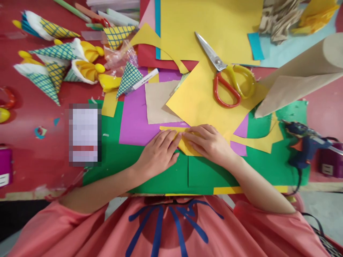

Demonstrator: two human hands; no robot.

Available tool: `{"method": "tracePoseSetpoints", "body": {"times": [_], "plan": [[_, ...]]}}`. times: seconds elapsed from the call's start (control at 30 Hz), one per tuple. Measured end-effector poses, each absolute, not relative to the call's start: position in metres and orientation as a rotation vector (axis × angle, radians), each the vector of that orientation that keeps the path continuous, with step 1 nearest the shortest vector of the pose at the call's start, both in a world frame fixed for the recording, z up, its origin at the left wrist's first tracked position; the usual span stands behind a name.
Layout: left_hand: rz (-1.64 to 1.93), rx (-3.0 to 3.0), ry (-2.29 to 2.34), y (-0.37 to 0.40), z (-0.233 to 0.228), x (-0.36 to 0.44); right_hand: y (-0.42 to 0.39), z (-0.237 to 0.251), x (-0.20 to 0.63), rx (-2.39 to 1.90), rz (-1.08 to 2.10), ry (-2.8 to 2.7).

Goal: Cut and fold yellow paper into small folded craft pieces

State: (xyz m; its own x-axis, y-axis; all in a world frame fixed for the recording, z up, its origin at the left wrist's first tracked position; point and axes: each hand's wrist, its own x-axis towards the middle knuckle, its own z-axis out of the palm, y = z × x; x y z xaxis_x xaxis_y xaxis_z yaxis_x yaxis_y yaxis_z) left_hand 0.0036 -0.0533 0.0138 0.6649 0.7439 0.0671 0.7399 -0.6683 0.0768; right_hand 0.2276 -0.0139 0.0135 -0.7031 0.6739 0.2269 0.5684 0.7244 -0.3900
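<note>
A small folded piece of yellow paper lies under both hands near the table's front edge. My left hand is closed over its left part, with the fingers close together and pressing down. From the right, my right hand holds the same paper with bent fingers, the fingertips almost meeting those of the left. The fingers hide much of the fold. Just beyond the hands lies a larger yellow sheet. Scissors with one red and one yellow handle rest on it, blades slightly apart.
Checkered paper cones lie at the far left, near a marker. A blurred phone-like rectangle sits left of my hands. To the right are a brown paper roll and a glue gun. Green sheets cover the front.
</note>
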Motion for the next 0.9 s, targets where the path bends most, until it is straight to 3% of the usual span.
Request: {"method": "tracePoseSetpoints", "body": {"times": [0.9], "plan": [[0.223, 2.787, 1.186, -0.0564, 0.0090, 0.0036, -0.0193, 0.0138, 0.2261, -1.006, 0.337, -2.637]]}}
